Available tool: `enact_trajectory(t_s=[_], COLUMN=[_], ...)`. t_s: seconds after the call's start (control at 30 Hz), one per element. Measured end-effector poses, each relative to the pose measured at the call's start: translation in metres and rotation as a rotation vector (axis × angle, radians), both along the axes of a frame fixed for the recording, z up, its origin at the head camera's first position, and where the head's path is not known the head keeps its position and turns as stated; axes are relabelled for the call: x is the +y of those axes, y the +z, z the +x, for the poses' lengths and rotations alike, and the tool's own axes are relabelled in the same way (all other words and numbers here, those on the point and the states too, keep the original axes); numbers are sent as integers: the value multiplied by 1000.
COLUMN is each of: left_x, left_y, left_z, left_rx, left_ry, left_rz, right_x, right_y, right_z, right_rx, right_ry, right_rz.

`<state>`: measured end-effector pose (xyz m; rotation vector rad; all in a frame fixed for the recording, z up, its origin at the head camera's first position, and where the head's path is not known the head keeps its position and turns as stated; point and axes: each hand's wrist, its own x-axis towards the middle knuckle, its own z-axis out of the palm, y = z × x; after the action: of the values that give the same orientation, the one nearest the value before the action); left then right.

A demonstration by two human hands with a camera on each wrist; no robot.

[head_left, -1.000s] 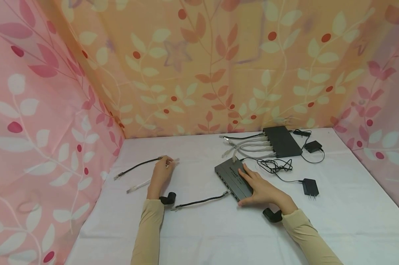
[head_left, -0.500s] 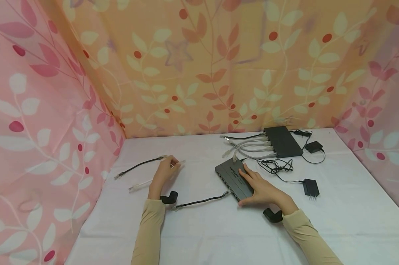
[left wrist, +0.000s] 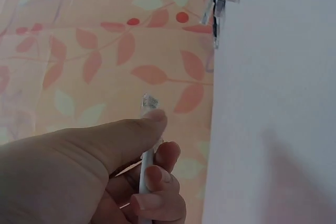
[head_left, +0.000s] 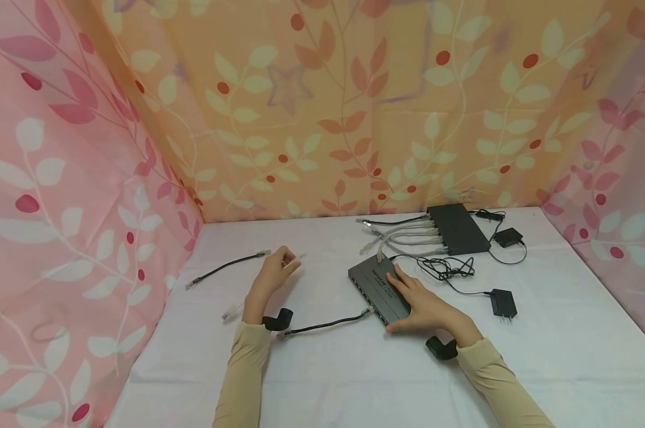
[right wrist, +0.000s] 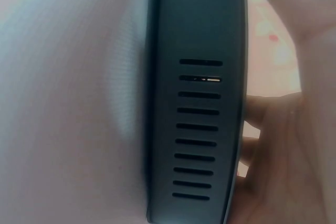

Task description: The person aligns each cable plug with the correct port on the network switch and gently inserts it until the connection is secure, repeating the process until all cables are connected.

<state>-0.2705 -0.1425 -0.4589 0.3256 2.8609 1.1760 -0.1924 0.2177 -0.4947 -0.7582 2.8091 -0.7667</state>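
My left hand (head_left: 273, 272) pinches a white network cable (left wrist: 149, 102) between thumb and fingers, just above the table. One clear plug pokes out past the thumb; the cable's other end trails behind the wrist. My right hand (head_left: 425, 306) holds a dark grey Netgear network switch (head_left: 374, 284), thumb at its near edge and fingers over the top. Slots line the switch's side (right wrist: 197, 124) in the right wrist view. A short black network cable (head_left: 327, 324) runs from a port on its left side, and a light cable (head_left: 380, 254) stands at its far corner.
A loose black cable (head_left: 226, 269) lies left of my left hand. At the back right sits a second black switch (head_left: 458, 229) with several cables attached. Two power adapters (head_left: 503, 303) and a tangled black cord (head_left: 444, 268) lie to the right.
My left hand has moved slightly right, drawing the white cable along and away from the loose black cable. The right hand and the switch have stayed in place.
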Motion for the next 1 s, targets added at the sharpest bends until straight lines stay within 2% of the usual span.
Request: enact_trajectory(t_s=[0.37, 0.67, 0.83, 1.0], left_x=[15, 27, 35, 44], left_y=[13, 12, 13, 16], left_z=[8, 9, 12, 16], left_rx=[69, -45, -15, 20], left_ry=[-43, -114, -132, -122], left_rz=[9, 83, 81, 128], right_x=[1, 1, 1, 1], right_y=[-1, -3, -3, -2], right_z=[0, -1, -2, -2], right_rx=[6, 7, 5, -1], right_ry=[1, 1, 0, -4], right_rz=[8, -11, -8, -12])
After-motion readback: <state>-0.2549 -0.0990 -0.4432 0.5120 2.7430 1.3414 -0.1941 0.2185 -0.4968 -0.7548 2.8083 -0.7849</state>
